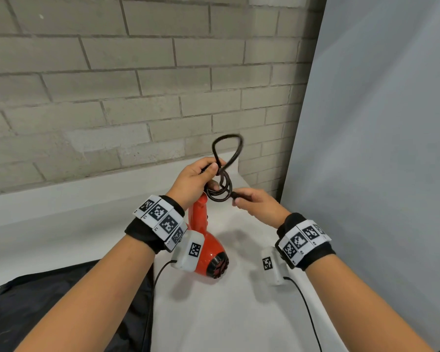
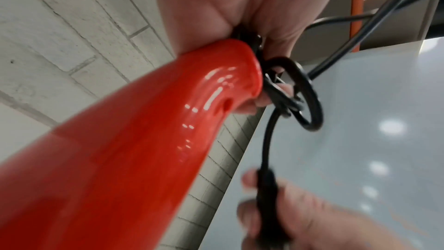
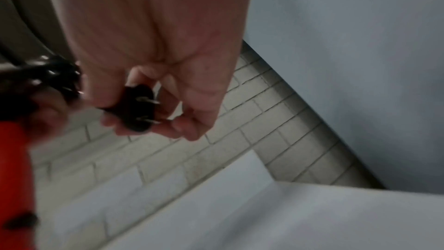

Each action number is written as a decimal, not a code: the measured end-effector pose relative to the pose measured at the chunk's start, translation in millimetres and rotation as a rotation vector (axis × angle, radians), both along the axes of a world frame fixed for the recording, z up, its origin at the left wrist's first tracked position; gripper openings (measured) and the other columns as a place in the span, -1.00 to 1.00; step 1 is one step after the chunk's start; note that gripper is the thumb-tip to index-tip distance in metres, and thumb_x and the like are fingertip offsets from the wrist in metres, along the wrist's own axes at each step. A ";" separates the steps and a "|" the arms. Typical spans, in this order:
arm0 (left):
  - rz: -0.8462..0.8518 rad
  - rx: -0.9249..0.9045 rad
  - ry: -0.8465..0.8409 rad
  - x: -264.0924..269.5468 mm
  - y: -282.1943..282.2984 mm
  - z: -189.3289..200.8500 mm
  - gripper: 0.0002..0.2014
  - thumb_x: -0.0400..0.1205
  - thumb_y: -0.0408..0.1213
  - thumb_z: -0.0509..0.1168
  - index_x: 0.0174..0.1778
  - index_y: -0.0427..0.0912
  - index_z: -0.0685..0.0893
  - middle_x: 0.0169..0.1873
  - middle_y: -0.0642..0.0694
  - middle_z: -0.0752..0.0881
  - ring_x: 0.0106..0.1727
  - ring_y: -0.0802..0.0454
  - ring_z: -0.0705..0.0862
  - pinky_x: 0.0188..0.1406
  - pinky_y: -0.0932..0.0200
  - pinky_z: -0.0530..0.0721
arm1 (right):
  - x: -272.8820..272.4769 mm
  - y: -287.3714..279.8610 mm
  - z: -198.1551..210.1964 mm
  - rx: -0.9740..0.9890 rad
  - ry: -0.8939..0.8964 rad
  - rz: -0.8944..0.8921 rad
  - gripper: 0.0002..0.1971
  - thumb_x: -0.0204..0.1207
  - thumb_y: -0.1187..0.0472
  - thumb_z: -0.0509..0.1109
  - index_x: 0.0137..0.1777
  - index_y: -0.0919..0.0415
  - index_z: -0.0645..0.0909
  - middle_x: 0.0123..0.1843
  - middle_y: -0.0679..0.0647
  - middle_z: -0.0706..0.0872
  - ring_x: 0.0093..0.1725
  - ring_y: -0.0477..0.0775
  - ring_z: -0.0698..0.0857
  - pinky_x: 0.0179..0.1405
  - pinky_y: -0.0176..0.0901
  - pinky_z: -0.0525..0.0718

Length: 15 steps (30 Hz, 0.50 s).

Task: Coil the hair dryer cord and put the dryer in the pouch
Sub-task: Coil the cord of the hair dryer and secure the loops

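Left hand and right hand raised, each grip closed.

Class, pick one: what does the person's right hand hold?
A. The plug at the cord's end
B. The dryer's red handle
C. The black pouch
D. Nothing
A: the right hand pinches the black plug, its two metal prongs showing in the right wrist view.

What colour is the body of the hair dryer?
The hair dryer is glossy red, with a black rear grille; the head view shows it best.
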<state>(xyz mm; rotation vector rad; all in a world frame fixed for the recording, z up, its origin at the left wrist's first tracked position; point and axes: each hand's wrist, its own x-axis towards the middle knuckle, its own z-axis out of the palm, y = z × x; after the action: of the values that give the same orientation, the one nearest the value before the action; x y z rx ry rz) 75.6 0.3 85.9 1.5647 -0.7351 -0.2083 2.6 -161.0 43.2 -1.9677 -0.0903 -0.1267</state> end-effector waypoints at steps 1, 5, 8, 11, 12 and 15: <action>-0.007 -0.003 0.016 1.5 2.0 0.7 -0.78 0.67 -0.31 0.11 -0.08 0.06 0.63 -0.20 0.04 0.64 -0.50 0.29 0.63 -0.32 0.25 0.57 | -1.6 -7.0 -7.4 -0.079 0.010 -0.073 -0.78 0.61 0.38 0.21 0.18 0.27 0.61 -0.13 -0.10 0.64 -0.14 -0.29 0.62 -0.18 -0.61 0.50; -0.014 -0.039 0.063 2.0 7.7 5.4 -0.75 0.68 -0.36 0.09 0.05 0.00 0.64 -0.18 -0.02 0.64 -0.57 0.26 0.52 -0.42 0.47 0.49 | -3.5 -36.8 -46.7 -0.725 0.372 -0.209 -0.75 0.62 0.16 0.17 0.19 0.11 0.61 0.17 0.13 0.69 0.22 0.20 0.61 0.30 0.00 0.49; -0.037 -0.025 0.070 -0.4 5.9 5.5 -0.74 0.67 -0.38 0.10 -0.07 -0.01 0.67 -0.26 -0.01 0.60 -0.64 0.25 0.39 -0.56 0.49 0.38 | -4.1 -40.4 -63.8 -1.107 0.596 -0.104 -0.71 0.63 0.12 0.10 0.23 0.12 0.56 0.28 0.12 0.64 0.30 0.19 0.56 0.41 0.11 0.41; -0.060 0.020 0.033 -5.0 2.3 5.0 -0.75 0.66 -0.38 0.13 -0.08 0.01 0.68 -0.30 0.01 0.60 -0.63 0.25 0.36 -0.54 0.44 0.33 | 0.1 -28.2 -54.2 -1.076 0.602 -0.056 -0.70 0.59 0.20 0.19 0.26 0.24 0.58 0.28 0.18 0.65 0.28 0.20 0.59 0.32 0.01 0.52; -0.073 0.023 0.023 -6.3 1.2 4.8 -0.75 0.66 -0.38 0.13 -0.04 0.01 0.68 -0.32 0.04 0.61 -0.61 0.25 0.36 -0.52 0.43 0.33 | 1.5 -24.1 -49.2 -0.997 0.571 -0.048 -0.69 0.58 0.22 0.22 0.29 0.23 0.57 0.31 0.18 0.64 0.29 0.19 0.59 0.30 -0.04 0.52; -0.093 0.045 -0.010 -8.9 0.4 6.0 -0.73 0.66 -0.37 0.13 0.12 0.06 0.63 -0.33 0.11 0.62 -0.56 0.22 0.35 -0.47 0.41 0.33 | 1.7 -8.0 -33.1 -0.514 0.348 -0.017 -0.53 0.60 0.20 0.24 0.51 0.02 0.30 0.45 0.09 0.50 0.39 0.14 0.51 0.25 -0.17 0.45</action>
<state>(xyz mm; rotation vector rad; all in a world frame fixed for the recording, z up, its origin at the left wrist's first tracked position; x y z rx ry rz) 66.7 0.7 91.9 1.5763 -0.8167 -0.2866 4.3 -169.0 10.1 -2.4720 0.1358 0.2538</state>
